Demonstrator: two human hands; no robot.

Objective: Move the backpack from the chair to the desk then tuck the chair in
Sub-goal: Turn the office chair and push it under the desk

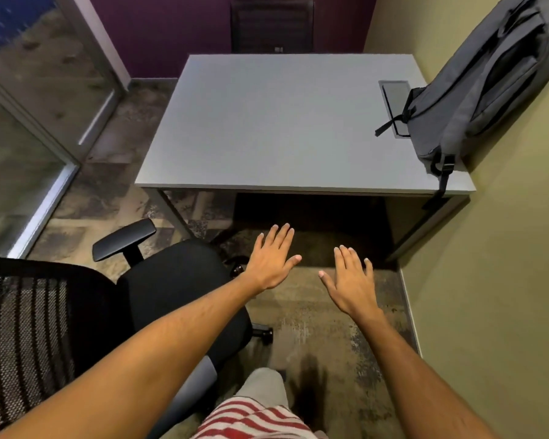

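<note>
A grey backpack (485,87) stands on the right end of the grey desk (267,128), leaning against the olive wall, one strap hanging over the desk's front edge. The black office chair (178,280), with a mesh back and a black armrest, stands on the floor at the lower left, away from the desk and angled. My left hand (273,258) hovers flat with fingers spread just right of the chair's seat. My right hand (351,282) is also flat and empty, beside it over the carpet. Neither hand touches anything.
A cable hatch (393,96) is set in the desk near the backpack. A second dark chair (271,23) stands behind the desk by the purple wall. Glass partitions (29,137) line the left side. The olive wall (504,280) is close on the right.
</note>
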